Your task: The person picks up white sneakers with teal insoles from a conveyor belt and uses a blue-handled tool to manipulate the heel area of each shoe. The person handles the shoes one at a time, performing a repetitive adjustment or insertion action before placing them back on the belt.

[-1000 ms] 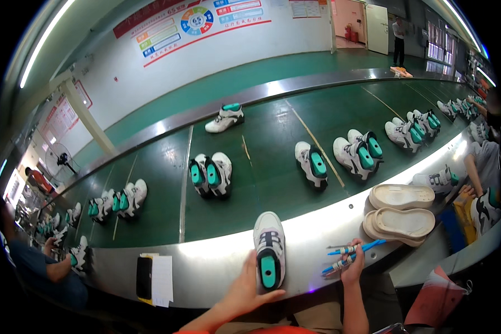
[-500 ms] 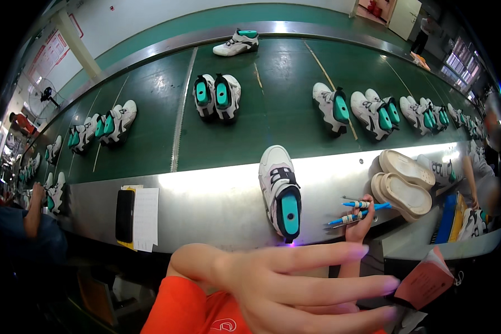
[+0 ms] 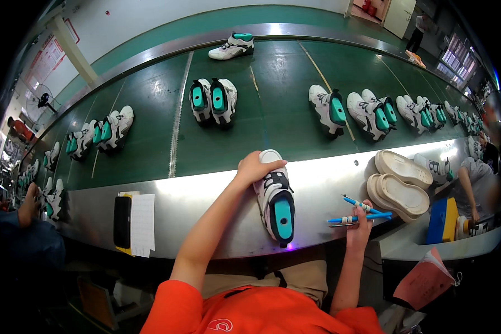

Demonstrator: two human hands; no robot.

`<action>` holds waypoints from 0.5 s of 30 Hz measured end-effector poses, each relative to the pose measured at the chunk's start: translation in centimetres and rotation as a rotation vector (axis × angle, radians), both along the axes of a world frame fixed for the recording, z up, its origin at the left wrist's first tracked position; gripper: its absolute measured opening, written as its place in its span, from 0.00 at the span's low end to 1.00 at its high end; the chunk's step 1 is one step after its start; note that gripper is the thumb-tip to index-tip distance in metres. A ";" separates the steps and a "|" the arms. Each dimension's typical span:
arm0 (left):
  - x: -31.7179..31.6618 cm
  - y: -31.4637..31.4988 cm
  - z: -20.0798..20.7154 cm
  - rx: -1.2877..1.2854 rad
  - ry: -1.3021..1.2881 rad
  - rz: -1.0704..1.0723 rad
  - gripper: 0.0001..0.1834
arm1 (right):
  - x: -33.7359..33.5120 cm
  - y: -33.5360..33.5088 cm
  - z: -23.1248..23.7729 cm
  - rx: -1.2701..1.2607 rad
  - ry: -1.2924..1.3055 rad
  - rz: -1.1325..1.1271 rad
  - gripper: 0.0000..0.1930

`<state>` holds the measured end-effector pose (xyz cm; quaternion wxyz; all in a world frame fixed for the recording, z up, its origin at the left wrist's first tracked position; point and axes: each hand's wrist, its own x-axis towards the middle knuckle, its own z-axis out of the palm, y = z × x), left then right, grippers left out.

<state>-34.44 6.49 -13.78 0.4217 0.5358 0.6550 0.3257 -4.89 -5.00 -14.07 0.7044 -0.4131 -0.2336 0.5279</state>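
A white sneaker (image 3: 268, 188) with black trim and a teal shoe last (image 3: 283, 214) in its opening stands on the steel ledge, toe pointing away from me. My left hand (image 3: 255, 167) is closed on its toe end, thumb across the top and the fingers down the left side, partly hidden. To the right of the sneaker, my right hand (image 3: 360, 222) holds two slim blue pens (image 3: 367, 217) with pale wrapping around their barrels. The pens cross between its fingers, their thin tips pointing left. This hand stays apart from the sneaker.
A green conveyor belt (image 3: 145, 150) carries several more sneakers (image 3: 221, 103). Cream shoe soles (image 3: 398, 192) lie to the right on the steel ledge (image 3: 200, 192). At left are a black phone (image 3: 122, 221) and paper (image 3: 143, 222). Co-workers sit on both sides; a pink booklet (image 3: 426, 281) is at lower right.
My left hand, earlier spread open close to the camera, has moved away from me and taken hold of the sneaker's toe. My right hand still holds the pens.
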 end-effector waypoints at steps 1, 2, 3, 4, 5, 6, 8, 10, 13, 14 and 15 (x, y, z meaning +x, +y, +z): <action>0.2 -0.4 0.4 0.038 -0.106 0.033 0.28 | -0.3 -0.3 0.6 -0.041 -0.049 -0.032 0.12; 0.5 -1.0 1.1 0.075 -0.212 0.069 0.26 | -0.5 -0.4 1.2 -0.065 -0.014 -0.035 0.12; 0.8 -1.9 2.0 0.109 -0.319 0.104 0.25 | -0.7 -0.7 1.8 -0.093 0.019 -0.041 0.12; 1.0 -2.6 3.0 0.179 -0.350 0.126 0.21 | -0.8 -0.7 1.9 -0.122 0.054 -0.050 0.12; 1.4 -3.7 4.5 0.272 -0.332 0.116 0.21 | -0.6 -0.9 1.8 -0.083 0.104 0.003 0.13; 1.9 -5.3 6.6 0.363 -0.321 0.107 0.21 | -0.3 -1.0 1.7 -0.044 0.147 0.056 0.13; 3.2 -8.8 10.7 0.503 -0.310 0.046 0.21 | -0.1 -1.4 2.7 -0.020 0.202 0.089 0.15; 4.0 -11.8 11.5 0.655 -0.279 -0.046 0.22 | -1.3 -1.8 4.7 -0.013 0.141 0.019 0.16; 4.6 -14.1 11.5 0.869 -0.139 -0.142 0.24 | -3.1 -2.8 7.3 0.080 -0.032 -0.123 0.20; 4.8 -14.4 11.5 0.884 -0.118 -0.131 0.24 | -3.6 -3.2 7.9 0.150 -0.103 -0.179 0.21; 4.8 -14.6 11.4 0.894 -0.098 -0.109 0.24 | -4.4 -3.5 8.5 0.217 -0.179 -0.223 0.22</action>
